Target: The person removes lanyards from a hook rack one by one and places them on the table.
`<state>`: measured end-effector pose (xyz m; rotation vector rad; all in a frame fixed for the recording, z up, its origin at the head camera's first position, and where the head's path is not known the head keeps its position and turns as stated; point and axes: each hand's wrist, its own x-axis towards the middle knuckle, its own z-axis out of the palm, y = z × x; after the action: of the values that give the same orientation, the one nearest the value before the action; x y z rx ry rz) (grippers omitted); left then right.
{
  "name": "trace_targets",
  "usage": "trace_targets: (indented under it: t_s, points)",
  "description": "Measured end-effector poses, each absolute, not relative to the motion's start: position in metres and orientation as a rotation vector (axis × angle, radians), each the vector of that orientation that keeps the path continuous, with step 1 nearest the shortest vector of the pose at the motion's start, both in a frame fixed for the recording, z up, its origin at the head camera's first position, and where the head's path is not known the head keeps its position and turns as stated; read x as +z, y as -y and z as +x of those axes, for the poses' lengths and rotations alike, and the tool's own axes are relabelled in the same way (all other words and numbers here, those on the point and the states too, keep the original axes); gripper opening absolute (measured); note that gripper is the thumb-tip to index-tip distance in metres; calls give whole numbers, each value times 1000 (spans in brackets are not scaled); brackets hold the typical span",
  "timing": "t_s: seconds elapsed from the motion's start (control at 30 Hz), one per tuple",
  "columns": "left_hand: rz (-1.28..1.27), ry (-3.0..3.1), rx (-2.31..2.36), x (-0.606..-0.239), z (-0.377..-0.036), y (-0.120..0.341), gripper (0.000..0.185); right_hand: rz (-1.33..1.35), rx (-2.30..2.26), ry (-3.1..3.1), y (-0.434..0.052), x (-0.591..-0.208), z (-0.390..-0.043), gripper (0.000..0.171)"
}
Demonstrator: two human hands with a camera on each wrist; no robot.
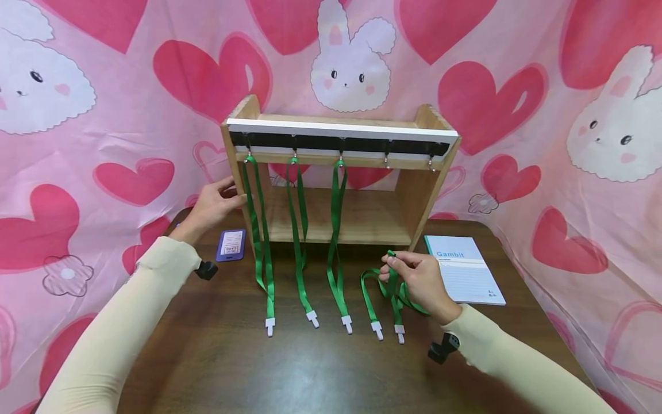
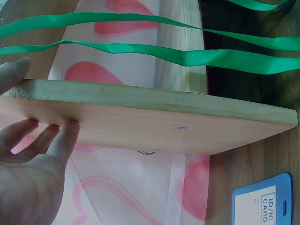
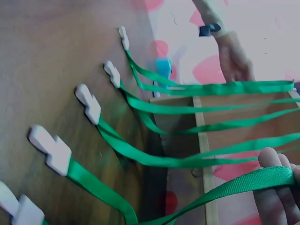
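Note:
A wooden rack (image 1: 362,215) stands on the table with a row of small hooks along its black front strip. My left hand (image 1: 209,208) holds its left side panel (image 2: 140,122), with the thumb near the front edge and fingertips on the outer face. Green lanyards with white clips hang from the left, second and middle hooks; the middle lanyard (image 1: 336,230) is nearest my right hand. In front of the rack's right part, my right hand (image 1: 421,282) pinches a green lanyard (image 3: 243,183) near its looped end. Another green lanyard (image 1: 366,293) lies on the table beside it.
The two right hooks (image 1: 387,162) carry no lanyard. A blue ID card holder (image 1: 230,245) lies left of the rack. To the right, a Gambit notebook (image 1: 468,273) rests on the dark table (image 1: 310,374). A pink heart-and-rabbit cloth (image 1: 289,75) hangs behind.

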<state>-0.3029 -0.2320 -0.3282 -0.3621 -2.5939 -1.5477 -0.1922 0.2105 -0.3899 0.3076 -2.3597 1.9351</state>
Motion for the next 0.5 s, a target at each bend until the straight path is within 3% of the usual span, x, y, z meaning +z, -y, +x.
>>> trace_targets:
  t_s: [0.5]
  points:
    - [-375,2586,-1522,-327,-301,231,62,366,2027,2442,-183,-397,-181,30]
